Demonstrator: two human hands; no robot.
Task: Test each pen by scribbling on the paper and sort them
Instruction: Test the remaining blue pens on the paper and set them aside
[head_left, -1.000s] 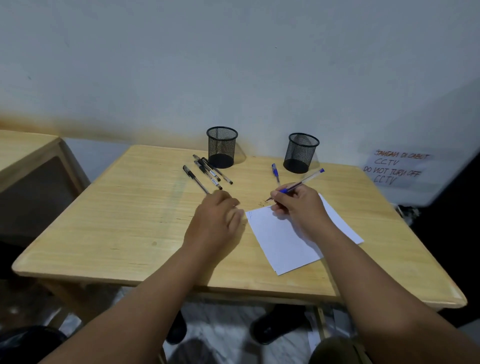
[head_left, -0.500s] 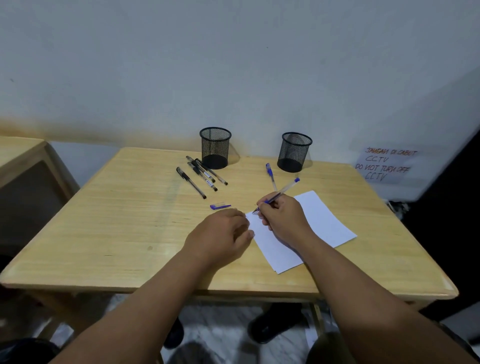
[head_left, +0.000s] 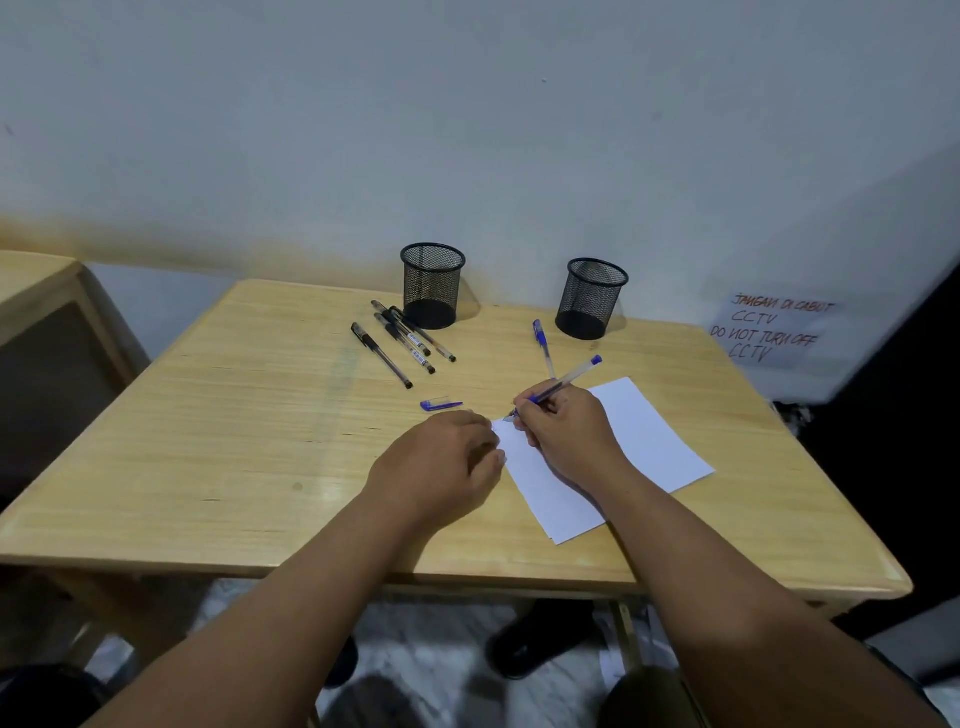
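Plain wall, wooden worktop (head_left: 234, 441). Your right hand (head_left: 566, 434), clamped on the blue pen (head_left: 558, 387), has brought the tip to the paper (head_left: 649, 441); cap (head_left: 440, 405) now off, left hand (head_left: 441, 462) curled, empty.

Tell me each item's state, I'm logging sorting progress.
blue pen: uncapped, in right hand, tip on paper
blue cap: off, on table
left hand: resting at the paper's edge
second blue pen: capped, lying
four black pens: capped, lying
left cup: upright, empty
right cup: upright, empty
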